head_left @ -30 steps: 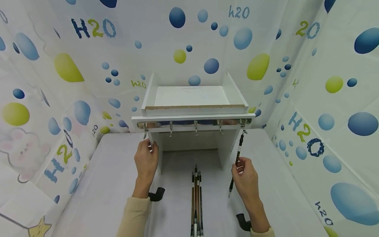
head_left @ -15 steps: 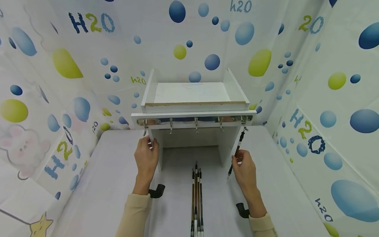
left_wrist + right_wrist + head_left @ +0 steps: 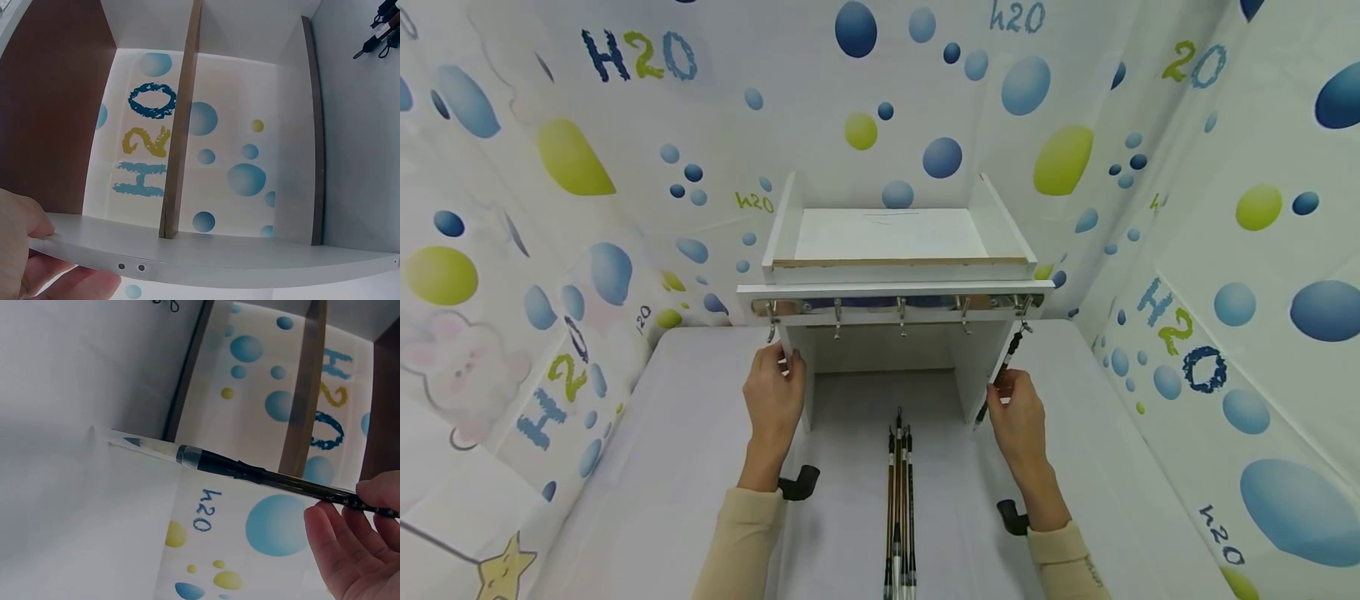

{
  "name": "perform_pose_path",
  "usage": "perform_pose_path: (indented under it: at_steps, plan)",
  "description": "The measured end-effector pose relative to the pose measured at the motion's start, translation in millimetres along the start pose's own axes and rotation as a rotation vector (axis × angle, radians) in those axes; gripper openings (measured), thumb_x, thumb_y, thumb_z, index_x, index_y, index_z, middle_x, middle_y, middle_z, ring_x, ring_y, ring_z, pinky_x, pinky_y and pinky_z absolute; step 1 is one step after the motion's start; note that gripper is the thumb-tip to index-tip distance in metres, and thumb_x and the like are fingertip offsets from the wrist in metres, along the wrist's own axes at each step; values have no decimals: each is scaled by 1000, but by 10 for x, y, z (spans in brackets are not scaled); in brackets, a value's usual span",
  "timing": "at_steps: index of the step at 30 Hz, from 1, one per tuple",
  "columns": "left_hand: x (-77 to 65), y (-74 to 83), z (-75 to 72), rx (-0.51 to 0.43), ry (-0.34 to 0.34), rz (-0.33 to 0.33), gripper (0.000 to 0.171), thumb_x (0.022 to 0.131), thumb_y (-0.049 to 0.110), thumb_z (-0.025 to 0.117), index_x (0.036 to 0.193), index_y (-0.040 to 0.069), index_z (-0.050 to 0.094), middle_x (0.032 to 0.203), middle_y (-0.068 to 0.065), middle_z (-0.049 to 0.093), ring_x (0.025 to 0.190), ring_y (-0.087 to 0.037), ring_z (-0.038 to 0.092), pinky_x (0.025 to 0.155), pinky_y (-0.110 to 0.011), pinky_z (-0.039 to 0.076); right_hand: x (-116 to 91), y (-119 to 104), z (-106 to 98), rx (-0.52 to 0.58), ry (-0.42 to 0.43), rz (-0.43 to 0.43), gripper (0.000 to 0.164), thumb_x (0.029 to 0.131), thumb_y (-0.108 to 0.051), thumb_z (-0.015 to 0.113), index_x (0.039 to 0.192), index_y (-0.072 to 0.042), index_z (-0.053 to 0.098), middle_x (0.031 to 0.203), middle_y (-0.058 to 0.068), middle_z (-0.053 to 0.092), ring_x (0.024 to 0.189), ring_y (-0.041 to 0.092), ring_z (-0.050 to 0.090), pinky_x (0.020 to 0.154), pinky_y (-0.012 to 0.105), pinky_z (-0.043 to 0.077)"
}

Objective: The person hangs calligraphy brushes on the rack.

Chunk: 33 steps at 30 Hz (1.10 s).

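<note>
My left hand [image 3: 775, 400] grips the left side panel of a white wooden shelf unit [image 3: 887, 290]. In the left wrist view its thumb lies on the panel's inner face and the fingers [image 3: 87, 284] lie on the outer face. With my right hand [image 3: 1021, 417] I pinch a dark-handled calligraphy brush [image 3: 225, 465] between thumb and fingers. The brush slants, its pale tip pointing down and a clear sleeve round the bristles. Its top end is right at the rightmost hook [image 3: 1023, 307] of the metal hook rail [image 3: 865, 306] on the shelf's front.
Several more brushes [image 3: 899, 500] lie side by side on the white tabletop [image 3: 685, 467], in front of the shelf's opening. The rail's other hooks hold nothing. White curtains [image 3: 805, 83] with blue and green dots enclose the back and sides.
My right hand has moved slightly up and inward along with the brush, whose lower tip swung left towards the shelf's right panel. The left hand keeps its grip; the view has shifted a little.
</note>
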State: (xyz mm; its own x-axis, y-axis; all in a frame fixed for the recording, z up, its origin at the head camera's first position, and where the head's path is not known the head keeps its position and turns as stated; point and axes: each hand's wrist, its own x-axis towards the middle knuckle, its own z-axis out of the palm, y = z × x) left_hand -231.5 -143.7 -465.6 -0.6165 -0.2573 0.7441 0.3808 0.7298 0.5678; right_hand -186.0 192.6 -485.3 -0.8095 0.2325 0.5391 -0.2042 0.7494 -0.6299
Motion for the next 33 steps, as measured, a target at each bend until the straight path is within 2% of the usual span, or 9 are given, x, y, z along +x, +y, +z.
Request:
perform_pose_path:
  at_steps: [6,14,22,28,33]
  plan:
    - [-1,-1,-9,3,3,12,21,90,4,66,105,-11,65,94,-27,67,73,-40,72,60,-51,59,4,-11,6,3,-6,9,24,91,-4,67,112,4,57,98,19,68,85,31,71,67,43,59]
    - [11,13,-19,-2,-3,11,21,91,5,65,106,-10,66,95,-27,67,75,-40,72,61,-50,59,10,-1,5,-1,10,-30,28,90,-4,68,113,7,56,99,21,68,83,31,71,64,44,60]
    - [14,20,-22,-9,-14,5,22,91,5,64,106,-11,65,95,-27,66,75,-41,72,62,-50,60,19,-42,-40,2,34,-14,33,90,-6,69,116,7,56,101,20,66,84,31,70,65,42,59]
    - [17,32,-26,-11,-17,-6,22,91,5,65,106,-11,65,94,-27,66,75,-40,72,62,-51,59,-81,-149,-86,-16,73,48,43,89,-10,72,123,7,52,104,19,61,85,32,67,66,41,58]
    - [28,37,-28,-2,-8,-11,22,90,5,65,105,-11,65,94,-26,66,75,-40,72,62,-51,59,-223,-266,-92,-10,60,73,44,88,-12,73,123,5,52,101,17,60,83,28,66,64,34,55]
